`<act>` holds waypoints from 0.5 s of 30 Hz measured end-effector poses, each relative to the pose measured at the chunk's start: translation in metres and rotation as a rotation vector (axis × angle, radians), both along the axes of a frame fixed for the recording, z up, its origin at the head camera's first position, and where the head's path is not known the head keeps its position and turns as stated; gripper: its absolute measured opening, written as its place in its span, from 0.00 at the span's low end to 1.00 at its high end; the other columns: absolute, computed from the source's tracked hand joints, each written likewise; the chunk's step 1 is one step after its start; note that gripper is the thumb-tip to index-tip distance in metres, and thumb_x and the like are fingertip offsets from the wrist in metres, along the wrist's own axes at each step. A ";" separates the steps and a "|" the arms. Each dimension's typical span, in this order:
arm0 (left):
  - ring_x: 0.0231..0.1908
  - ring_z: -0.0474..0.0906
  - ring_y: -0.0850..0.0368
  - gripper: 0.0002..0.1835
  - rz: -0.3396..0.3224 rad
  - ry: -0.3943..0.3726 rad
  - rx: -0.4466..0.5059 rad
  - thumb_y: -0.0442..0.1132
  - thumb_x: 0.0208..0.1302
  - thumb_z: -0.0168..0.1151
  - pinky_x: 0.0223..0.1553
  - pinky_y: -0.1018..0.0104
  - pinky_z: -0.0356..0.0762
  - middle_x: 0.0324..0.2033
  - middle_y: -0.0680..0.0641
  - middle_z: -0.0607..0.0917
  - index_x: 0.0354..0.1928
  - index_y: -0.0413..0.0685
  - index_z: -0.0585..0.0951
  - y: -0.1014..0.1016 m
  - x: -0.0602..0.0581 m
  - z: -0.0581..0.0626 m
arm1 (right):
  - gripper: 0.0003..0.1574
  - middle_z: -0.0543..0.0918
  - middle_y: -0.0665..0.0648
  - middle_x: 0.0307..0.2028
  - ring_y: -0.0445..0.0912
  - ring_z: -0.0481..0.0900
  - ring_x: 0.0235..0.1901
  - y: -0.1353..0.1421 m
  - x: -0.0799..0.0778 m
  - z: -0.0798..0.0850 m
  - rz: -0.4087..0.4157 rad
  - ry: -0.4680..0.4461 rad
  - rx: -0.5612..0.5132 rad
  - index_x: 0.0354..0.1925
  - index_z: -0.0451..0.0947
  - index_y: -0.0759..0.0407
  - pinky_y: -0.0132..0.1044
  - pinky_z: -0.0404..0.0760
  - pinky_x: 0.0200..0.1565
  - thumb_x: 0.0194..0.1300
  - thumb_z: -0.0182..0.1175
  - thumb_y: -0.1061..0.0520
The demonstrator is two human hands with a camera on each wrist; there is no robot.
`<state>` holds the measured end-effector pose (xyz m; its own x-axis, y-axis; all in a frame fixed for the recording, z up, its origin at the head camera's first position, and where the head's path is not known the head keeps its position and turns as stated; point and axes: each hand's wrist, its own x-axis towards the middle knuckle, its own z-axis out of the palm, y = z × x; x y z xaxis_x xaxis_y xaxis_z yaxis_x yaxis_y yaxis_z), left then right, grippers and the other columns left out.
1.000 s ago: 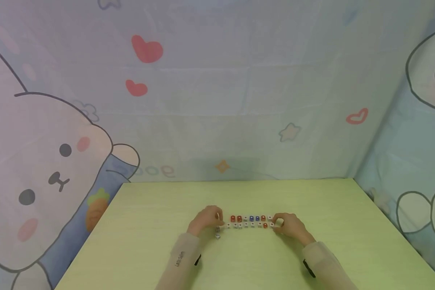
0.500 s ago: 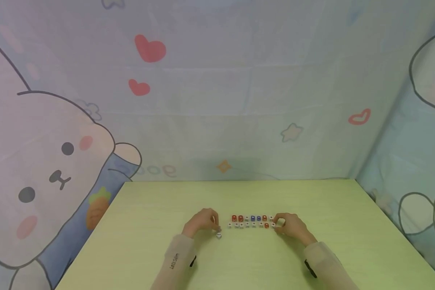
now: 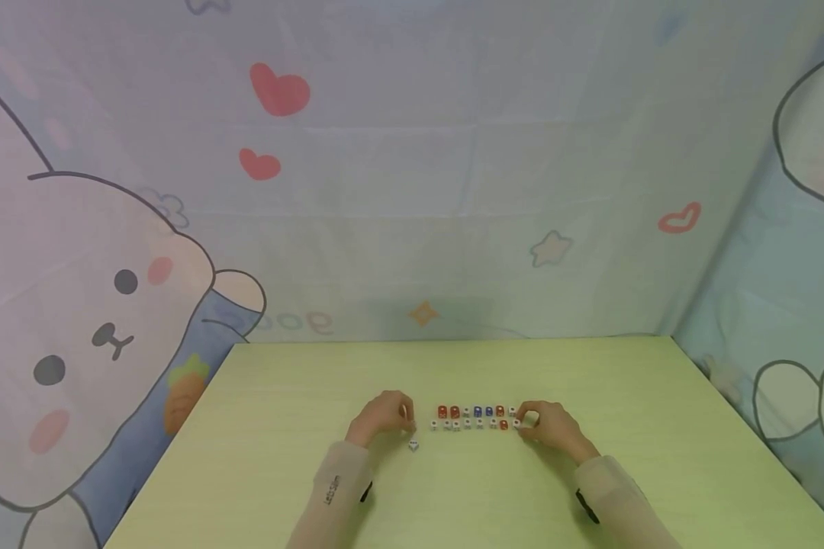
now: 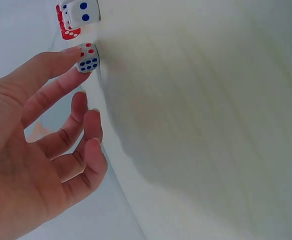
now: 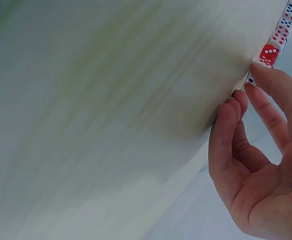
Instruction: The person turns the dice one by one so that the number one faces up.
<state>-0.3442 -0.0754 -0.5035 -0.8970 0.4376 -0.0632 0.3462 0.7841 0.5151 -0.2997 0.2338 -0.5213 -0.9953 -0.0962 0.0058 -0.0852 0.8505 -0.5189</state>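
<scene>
My left hand pinches a white die between thumb and index finger, left of two rows of dice; its other fingers curl loosely. The held die shows red and blue pips in the left wrist view. Just in front of that hand sits a loose white die on the table. The back row mixes red dice, blue dice and white ones. In the front row, mostly white dice stand with one red die near the right end. There my right hand pinches the end white die, mostly hidden by the fingers.
The pale yellow-green table extends around both hands. A printed cloth backdrop with hearts and a cartoon rabbit hangs behind it and along the sides.
My left hand has moved slightly left, away from the rows' end, and has taken hold of one of the two loose dice near it. The right hand stays at the row's right end.
</scene>
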 end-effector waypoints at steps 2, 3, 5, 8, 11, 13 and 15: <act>0.24 0.69 0.59 0.05 0.007 0.017 -0.007 0.38 0.48 0.66 0.24 0.67 0.66 0.25 0.51 0.76 0.22 0.48 0.78 -0.001 -0.001 0.000 | 0.09 0.76 0.52 0.22 0.42 0.69 0.20 -0.001 0.000 0.000 -0.002 0.000 0.000 0.33 0.77 0.48 0.32 0.63 0.19 0.50 0.64 0.57; 0.24 0.69 0.59 0.05 0.009 0.024 -0.006 0.37 0.48 0.66 0.23 0.67 0.65 0.25 0.51 0.76 0.22 0.47 0.78 -0.001 -0.001 0.000 | 0.09 0.76 0.52 0.22 0.42 0.69 0.20 -0.001 0.000 0.000 -0.003 -0.001 -0.001 0.33 0.76 0.48 0.32 0.63 0.19 0.50 0.64 0.57; 0.24 0.67 0.59 0.05 0.009 0.036 -0.002 0.36 0.47 0.66 0.22 0.67 0.64 0.24 0.51 0.76 0.23 0.47 0.78 0.000 -0.001 0.000 | 0.09 0.76 0.52 0.22 0.42 0.68 0.20 -0.001 0.000 0.000 -0.004 0.000 -0.001 0.33 0.76 0.48 0.32 0.63 0.19 0.50 0.64 0.57; 0.24 0.67 0.58 0.05 0.002 0.039 0.019 0.35 0.46 0.66 0.23 0.67 0.63 0.24 0.50 0.75 0.23 0.45 0.78 0.000 0.000 0.000 | 0.10 0.76 0.52 0.23 0.42 0.69 0.20 -0.001 0.000 0.000 -0.005 0.001 0.006 0.33 0.76 0.48 0.32 0.63 0.19 0.50 0.65 0.57; 0.25 0.66 0.58 0.06 -0.006 0.036 0.039 0.34 0.44 0.67 0.24 0.66 0.62 0.25 0.50 0.75 0.23 0.44 0.77 0.000 0.001 0.001 | 0.09 0.78 0.53 0.25 0.42 0.70 0.22 0.000 0.000 0.000 -0.006 0.002 0.012 0.33 0.76 0.47 0.32 0.64 0.20 0.50 0.65 0.56; 0.25 0.66 0.57 0.07 -0.005 0.029 0.046 0.33 0.43 0.67 0.24 0.66 0.62 0.25 0.50 0.74 0.24 0.44 0.77 0.001 0.002 0.002 | 0.09 0.79 0.54 0.27 0.42 0.70 0.23 0.000 -0.001 0.000 -0.008 0.000 0.013 0.33 0.76 0.47 0.32 0.64 0.20 0.50 0.65 0.56; 0.25 0.66 0.57 0.08 -0.003 0.024 0.052 0.32 0.42 0.67 0.24 0.66 0.62 0.25 0.49 0.74 0.24 0.43 0.77 0.001 0.003 0.002 | 0.09 0.79 0.55 0.29 0.43 0.71 0.23 0.000 -0.001 0.000 -0.006 0.003 0.014 0.33 0.76 0.48 0.32 0.64 0.20 0.50 0.65 0.56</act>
